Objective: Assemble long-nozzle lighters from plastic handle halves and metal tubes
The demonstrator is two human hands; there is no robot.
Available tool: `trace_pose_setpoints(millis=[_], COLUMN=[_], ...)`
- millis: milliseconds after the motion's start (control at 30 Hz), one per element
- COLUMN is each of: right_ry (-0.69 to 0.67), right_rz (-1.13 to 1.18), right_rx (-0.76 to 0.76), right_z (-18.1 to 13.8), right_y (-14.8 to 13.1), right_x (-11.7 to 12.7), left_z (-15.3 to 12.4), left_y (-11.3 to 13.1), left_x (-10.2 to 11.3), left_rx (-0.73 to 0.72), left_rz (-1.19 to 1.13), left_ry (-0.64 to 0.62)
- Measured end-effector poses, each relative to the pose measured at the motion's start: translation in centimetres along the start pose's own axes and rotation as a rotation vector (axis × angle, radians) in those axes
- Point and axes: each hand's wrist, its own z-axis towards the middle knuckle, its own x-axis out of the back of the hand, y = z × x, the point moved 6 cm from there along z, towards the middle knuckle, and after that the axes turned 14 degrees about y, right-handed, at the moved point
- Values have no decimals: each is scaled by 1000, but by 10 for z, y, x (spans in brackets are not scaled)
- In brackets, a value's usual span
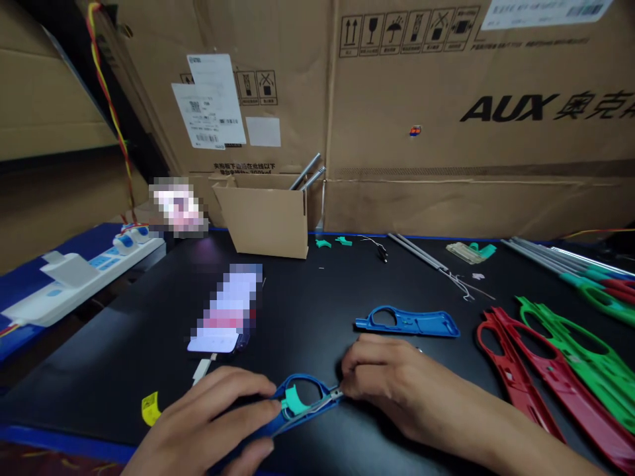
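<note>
A blue plastic handle half (305,378) lies near the front of the black table, its hollow side up. My left hand (213,416) is closed over its left part, which the fingers hide. Inside it sit a turquoise trigger piece (296,400) and a thin wire. At the handle's right tip shows a small silver metal piece (336,393). There my right hand (381,377) pinches with thumb and fingers together; what is between the fingertips is hidden. Beyond my right hand rests another blue handle half (426,323).
Red handle halves (540,344) and green handle halves (585,350) lie at right, with metal tubes (417,251) behind. A small cardboard box (268,221) stands at the back. Left are a blurred phone (223,314), a power strip (79,284) and a yellow piece (150,408).
</note>
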Motion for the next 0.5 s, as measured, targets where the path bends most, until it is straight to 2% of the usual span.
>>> trace_pose_setpoints(millis=[133, 267, 500], right_ry=[-8, 13, 103], right_rz=[-46, -103, -213], right_rx=[15, 36, 142], right_z=[-3, -5, -4], right_y=[0, -4, -16], right_x=[-2, 0, -4], left_z=[-12, -13, -20], left_y=[6, 17, 19], left_x=[-3, -11, -15], left_rx=[-103, -197, -171], left_rz=[68, 91, 58], left_ry=[65, 68, 53])
